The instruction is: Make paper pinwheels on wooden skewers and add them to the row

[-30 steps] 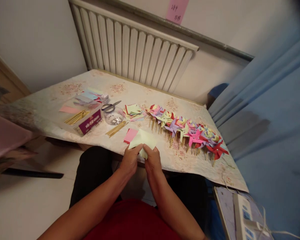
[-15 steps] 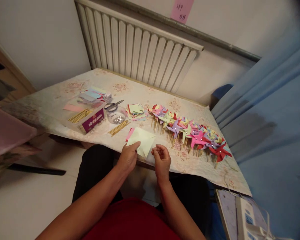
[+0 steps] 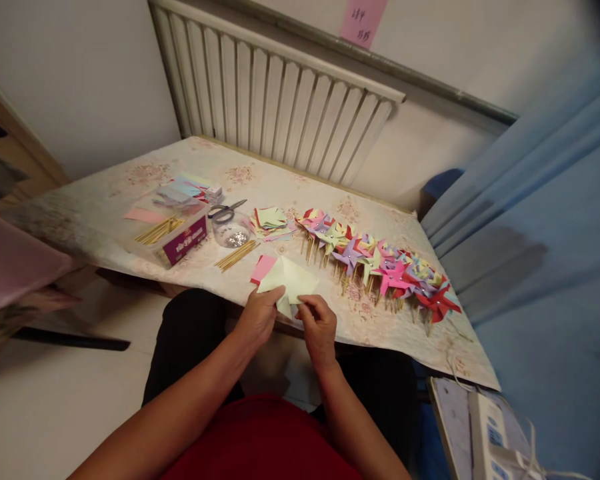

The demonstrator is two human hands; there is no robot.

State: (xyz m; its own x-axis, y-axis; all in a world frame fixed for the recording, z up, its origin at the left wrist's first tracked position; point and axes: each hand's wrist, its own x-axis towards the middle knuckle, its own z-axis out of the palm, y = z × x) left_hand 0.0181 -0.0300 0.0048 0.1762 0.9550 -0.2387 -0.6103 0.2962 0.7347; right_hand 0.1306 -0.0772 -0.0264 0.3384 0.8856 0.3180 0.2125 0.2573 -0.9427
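Head view shows that my right hand [image 3: 319, 325], which half a second ago hung curled and apart from the sheet, has come back to it: its fingertips now pinch the near corner of the pale yellow paper square [image 3: 291, 281], while my left hand [image 3: 257, 315] holds the left edge between thumb and fingers. So both hands are closed on the 1 sheet again, and it has lifted and bent at the near edge of the table [image 3: 130, 253] instead of lying flat, which I judge means the fold is being worked once more. Under it lies 1 pink paper square [image 3: 261, 267]. Beyond, I count 1 loose bundle of bamboo sticks [image 3: 236, 255], 1 clear round dish of pins [image 3: 233, 235], 1 pair of scissors [image 3: 224, 211], 1 pile of cut paper pieces [image 3: 271, 222] and 1 plastic box [image 3: 173, 230] with more sticks. Finished pinwheels [image 3: 380, 261] run in 1 overlapping row to the right; too many overlap for an exact count, roughly 15.
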